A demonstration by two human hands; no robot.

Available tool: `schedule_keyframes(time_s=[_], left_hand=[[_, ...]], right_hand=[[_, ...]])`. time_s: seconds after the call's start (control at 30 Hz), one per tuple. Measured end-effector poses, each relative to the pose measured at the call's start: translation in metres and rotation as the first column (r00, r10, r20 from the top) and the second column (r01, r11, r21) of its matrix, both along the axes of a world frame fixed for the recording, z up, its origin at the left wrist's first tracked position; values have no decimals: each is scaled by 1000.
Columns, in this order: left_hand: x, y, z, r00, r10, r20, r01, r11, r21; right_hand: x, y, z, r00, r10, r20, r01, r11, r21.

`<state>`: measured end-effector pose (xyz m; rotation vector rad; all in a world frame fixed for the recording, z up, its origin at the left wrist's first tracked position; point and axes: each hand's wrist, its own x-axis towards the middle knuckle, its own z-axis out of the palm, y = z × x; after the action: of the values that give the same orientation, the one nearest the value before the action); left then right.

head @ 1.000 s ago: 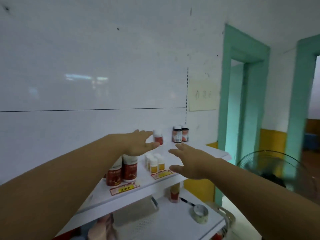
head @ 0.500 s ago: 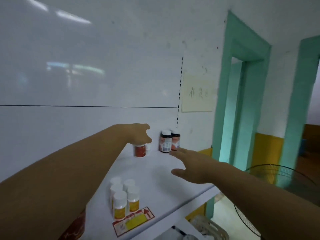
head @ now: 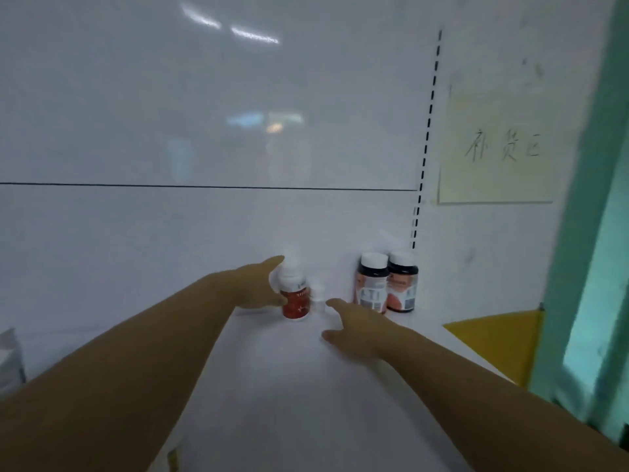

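A small red bottle [head: 296, 304] with a white cap stands at the back of the white shelf [head: 306, 386], tilted a little to the left. My left hand [head: 253, 287] reaches in from the left, and its fingers and thumb curl round the bottle's cap and side. My right hand [head: 355, 330] hovers just right of the bottle with fingers stretched out, touching nothing. Two dark bottles [head: 372, 284] with white caps and orange labels stand side by side at the back right, close behind my right hand.
The shelf's white back panel [head: 204, 131] rises right behind the bottles, with a slotted upright [head: 427, 131] at its right edge. A yellow paper note [head: 493, 148] hangs on the wall. A teal door frame [head: 585, 233] and a yellow wall base [head: 493, 342] lie to the right.
The view has moved closer to the back of the shelf. My left hand now holds the red bottle at its side and has tilted it; my right hand has moved toward it.
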<state>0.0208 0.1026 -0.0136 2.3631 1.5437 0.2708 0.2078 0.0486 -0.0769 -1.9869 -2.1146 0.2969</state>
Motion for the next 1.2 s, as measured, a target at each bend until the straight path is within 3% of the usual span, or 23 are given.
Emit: schedule_keyframes(time_s=[0.13, 0.23, 0.33, 0.43, 0.63, 0.7, 0.8, 0.93, 1.1, 1.2], left_hand=[[23, 11, -27, 931, 137, 339, -124, 990, -62], [47, 9, -57, 740, 285, 610, -314, 948, -63], [75, 0, -84, 569, 299, 766, -438, 899, -25], [87, 2, -96, 503, 298, 812, -526, 850, 14], [87, 7, -100, 520, 309, 796, -555, 831, 40], [88, 4, -99, 512, 269, 816, -531, 846, 54], [90, -2, -98, 483, 210, 850, -468, 882, 48], [87, -6, -99, 394, 209, 895, -427, 904, -23], [90, -10, -88, 349, 247, 904, -429, 900, -80], [92, -25, -61, 258, 244, 935, -390, 911, -130]], right_hand=[[4, 43, -12, 986, 67, -151, -52, 994, 100], [0, 65, -22, 943, 100, -319, -40, 981, 189], [0, 79, -32, 902, 121, -416, 7, 956, 293], [6, 85, -34, 862, 136, -488, 37, 943, 330], [14, 91, -42, 768, 184, -613, 34, 945, 326], [14, 94, -41, 643, 169, -747, 58, 962, 268], [14, 98, -35, 384, 126, -915, 72, 984, 166], [17, 88, -18, 27, 127, -992, -39, 991, 126], [16, 75, -9, 46, 227, -973, -110, 969, 221], [15, 70, 2, 103, 267, -958, -86, 962, 258]])
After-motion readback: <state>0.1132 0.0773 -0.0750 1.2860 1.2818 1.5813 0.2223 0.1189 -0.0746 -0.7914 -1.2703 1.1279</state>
